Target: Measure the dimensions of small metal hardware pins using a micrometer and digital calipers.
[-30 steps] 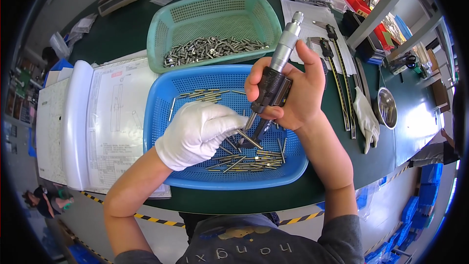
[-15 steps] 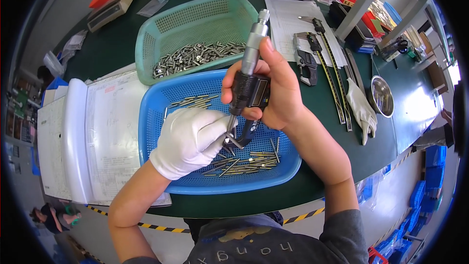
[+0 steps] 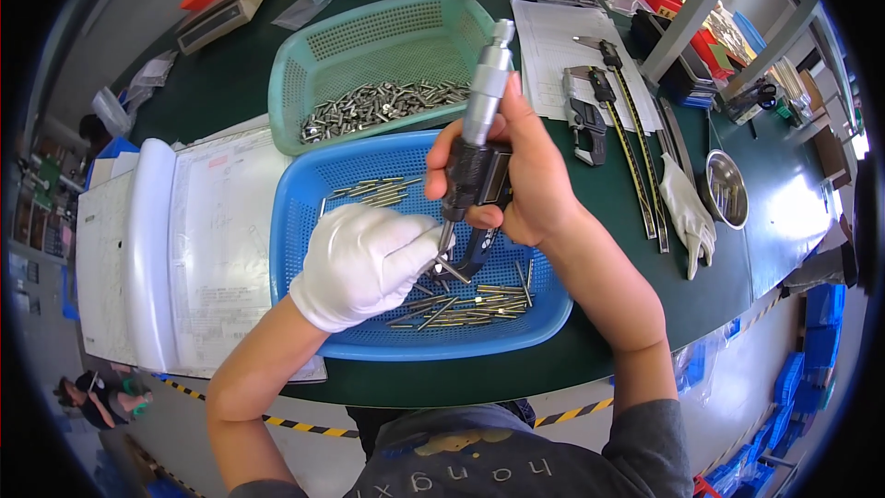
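My bare right hand (image 3: pixel 530 166) is wrapped around a digital micrometer (image 3: pixel 478 120), black-bodied with a silver thimble, held upright with the thumb along the thimble. My left hand (image 3: pixel 358 263), in a white glove, pinches a thin metal pin (image 3: pixel 452 269) at the measuring jaws near the frame's lower end. Whether both jaws touch the pin is too small to tell. Both hands hover over a blue perforated basket (image 3: pixel 304 350), where metal pins lie in two groups: one bunch (image 3: pixel 378 192) at the back and another (image 3: pixel 470 307) at the front.
Behind stands a green basket (image 3: pixel 288 65) of short metal parts. Papers (image 3: pixel 230 240) lie left; two calipers (image 3: pixel 622 111), another micrometer (image 3: pixel 584 124), a white glove (image 3: pixel 685 212) and a steel bowl (image 3: pixel 724 186) lie right. A scale (image 3: pixel 230 7) sits at far left.
The view has shifted slightly, so the table's things appear a little further right. My hands keep the same hold on the micrometer and the pin.
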Demonstrator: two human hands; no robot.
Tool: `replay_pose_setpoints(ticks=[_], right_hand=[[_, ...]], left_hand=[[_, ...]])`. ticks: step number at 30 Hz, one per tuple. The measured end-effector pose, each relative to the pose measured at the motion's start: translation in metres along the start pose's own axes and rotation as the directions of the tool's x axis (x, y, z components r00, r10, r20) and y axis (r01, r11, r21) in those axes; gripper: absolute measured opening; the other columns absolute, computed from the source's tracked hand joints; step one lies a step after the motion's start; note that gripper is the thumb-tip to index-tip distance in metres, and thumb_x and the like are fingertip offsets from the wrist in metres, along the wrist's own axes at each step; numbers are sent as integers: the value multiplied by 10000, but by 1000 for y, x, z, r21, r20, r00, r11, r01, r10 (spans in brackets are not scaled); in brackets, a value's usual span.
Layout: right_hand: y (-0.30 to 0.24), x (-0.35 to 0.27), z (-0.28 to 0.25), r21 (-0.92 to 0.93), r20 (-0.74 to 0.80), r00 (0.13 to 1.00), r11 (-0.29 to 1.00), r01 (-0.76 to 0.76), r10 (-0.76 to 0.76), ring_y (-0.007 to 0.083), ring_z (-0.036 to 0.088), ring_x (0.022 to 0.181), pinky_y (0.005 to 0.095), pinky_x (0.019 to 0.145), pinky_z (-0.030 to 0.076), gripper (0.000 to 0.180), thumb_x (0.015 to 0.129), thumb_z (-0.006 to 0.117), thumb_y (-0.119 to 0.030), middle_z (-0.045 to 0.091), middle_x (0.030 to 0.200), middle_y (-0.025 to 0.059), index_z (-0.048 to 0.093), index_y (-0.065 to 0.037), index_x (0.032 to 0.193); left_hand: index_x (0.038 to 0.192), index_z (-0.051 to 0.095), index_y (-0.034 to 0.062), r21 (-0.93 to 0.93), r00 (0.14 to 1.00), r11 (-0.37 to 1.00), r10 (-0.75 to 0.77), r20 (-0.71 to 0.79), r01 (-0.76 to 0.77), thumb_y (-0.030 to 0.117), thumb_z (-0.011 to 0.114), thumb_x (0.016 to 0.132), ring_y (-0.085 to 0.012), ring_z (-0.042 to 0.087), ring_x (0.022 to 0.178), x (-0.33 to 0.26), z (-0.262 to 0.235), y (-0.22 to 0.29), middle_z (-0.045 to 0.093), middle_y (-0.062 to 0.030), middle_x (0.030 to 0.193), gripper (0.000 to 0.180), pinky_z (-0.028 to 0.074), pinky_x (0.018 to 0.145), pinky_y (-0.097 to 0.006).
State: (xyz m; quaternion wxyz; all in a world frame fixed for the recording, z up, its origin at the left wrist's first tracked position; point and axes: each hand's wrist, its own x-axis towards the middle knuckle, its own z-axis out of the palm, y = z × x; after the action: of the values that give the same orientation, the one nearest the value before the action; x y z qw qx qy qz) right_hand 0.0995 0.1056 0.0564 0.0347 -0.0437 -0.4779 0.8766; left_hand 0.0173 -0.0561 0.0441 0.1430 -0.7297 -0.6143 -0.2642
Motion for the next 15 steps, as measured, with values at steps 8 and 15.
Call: replay_pose_setpoints(ticks=[8, 15], right_hand=[[2, 2, -8, 57, -257, 963, 993, 101, -83, 137, 430, 386, 205, 321, 323, 605, 826, 263, -501, 567, 688, 162, 538, 38, 832], [-2, 3, -8, 154, -344, 935, 978, 141, -80, 137, 416, 384, 220, 334, 312, 547, 814, 295, -459, 568, 713, 147, 540, 29, 857]], left_hand=[[776, 592, 98, 40, 977, 977, -206, -46, 208, 115, 607, 683, -190, 549, 561, -16, -18, -17, 554, -26, 678, 96, 428, 490, -300], [756, 604, 101, 123, 785, 959, -280, 553, 255, 206, 566, 722, -216, 556, 677, -25, -18, -10, 551, -42, 713, 117, 439, 596, -348]])
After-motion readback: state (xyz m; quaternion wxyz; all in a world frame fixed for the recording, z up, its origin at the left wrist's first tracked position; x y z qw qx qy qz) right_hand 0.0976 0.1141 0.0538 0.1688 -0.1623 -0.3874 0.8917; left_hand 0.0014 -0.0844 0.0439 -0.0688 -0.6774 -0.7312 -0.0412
